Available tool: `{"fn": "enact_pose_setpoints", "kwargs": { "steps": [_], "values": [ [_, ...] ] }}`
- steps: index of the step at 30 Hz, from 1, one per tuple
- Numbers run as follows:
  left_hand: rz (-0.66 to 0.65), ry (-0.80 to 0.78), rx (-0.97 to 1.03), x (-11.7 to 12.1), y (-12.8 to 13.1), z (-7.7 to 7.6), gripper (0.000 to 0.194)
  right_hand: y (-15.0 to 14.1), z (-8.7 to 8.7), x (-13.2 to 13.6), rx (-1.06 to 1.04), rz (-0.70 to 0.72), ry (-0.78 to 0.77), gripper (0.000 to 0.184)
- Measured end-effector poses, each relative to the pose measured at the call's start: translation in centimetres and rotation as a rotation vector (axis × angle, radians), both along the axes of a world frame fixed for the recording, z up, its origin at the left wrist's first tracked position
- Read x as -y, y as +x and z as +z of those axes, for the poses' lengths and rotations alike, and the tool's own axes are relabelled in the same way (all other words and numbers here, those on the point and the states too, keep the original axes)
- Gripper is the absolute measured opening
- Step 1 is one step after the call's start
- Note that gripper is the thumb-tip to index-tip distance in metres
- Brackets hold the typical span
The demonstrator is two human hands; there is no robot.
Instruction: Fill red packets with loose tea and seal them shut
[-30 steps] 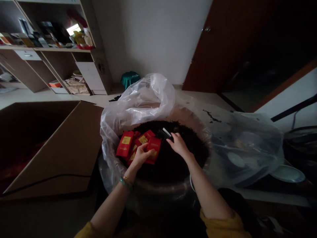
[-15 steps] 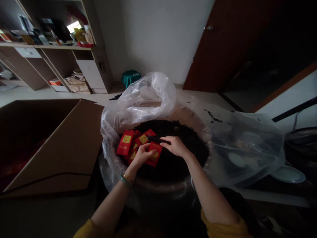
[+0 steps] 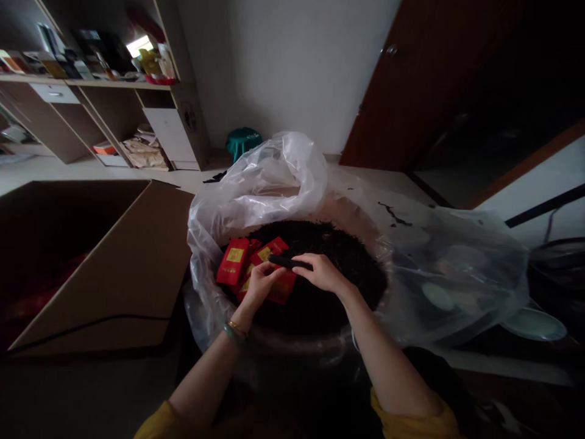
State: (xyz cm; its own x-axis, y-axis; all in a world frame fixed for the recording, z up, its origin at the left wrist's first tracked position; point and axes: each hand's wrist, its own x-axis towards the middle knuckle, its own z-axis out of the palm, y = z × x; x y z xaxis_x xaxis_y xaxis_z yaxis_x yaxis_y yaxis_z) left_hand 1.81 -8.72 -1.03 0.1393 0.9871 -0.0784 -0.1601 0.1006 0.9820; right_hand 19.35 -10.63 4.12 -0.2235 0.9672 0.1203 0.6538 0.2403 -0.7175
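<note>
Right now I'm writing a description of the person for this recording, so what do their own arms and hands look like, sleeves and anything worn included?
Both hands, left and right, are gloveless. Mustard-yellow sleeves end near the elbows. The left wrist wears a green bangle and a gold-coloured bracelet. No markings are discernible.

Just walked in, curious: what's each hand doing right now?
Left hand: closed on a red packet.
Right hand: closed, holding a slim dark object.
</note>
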Motion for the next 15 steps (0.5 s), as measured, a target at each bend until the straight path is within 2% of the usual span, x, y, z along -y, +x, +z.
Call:
{"fn": "enact_pose_setpoints", "kwargs": {
  "steps": [3, 6, 10, 15],
  "values": [
    [0.048, -0.005, 0.041, -0.2, 0.0, -0.3, 0.031, 0.5, 0.1, -0.1, -0.066, -0.033, -0.015, 0.033],
    [0.099, -0.027, 0.088, -0.2, 0.0, -0.5, 0.034, 1.8, 0.0, -0.5, -0.053, -0.143, -0.016, 0.035],
    [0.124, -0.021, 0.061, -0.1, -0.3, -0.5, 0.032, 3.7, -0.8, -1.2, 0.154, -0.315, -0.061, 0.039],
    [0.106, -0.056, 0.118, -0.1, -0.4, -0.6, 0.036, 4.2, -2.5, -1.5, 0.376, -0.346, -0.149, 0.042]
  ]
}}
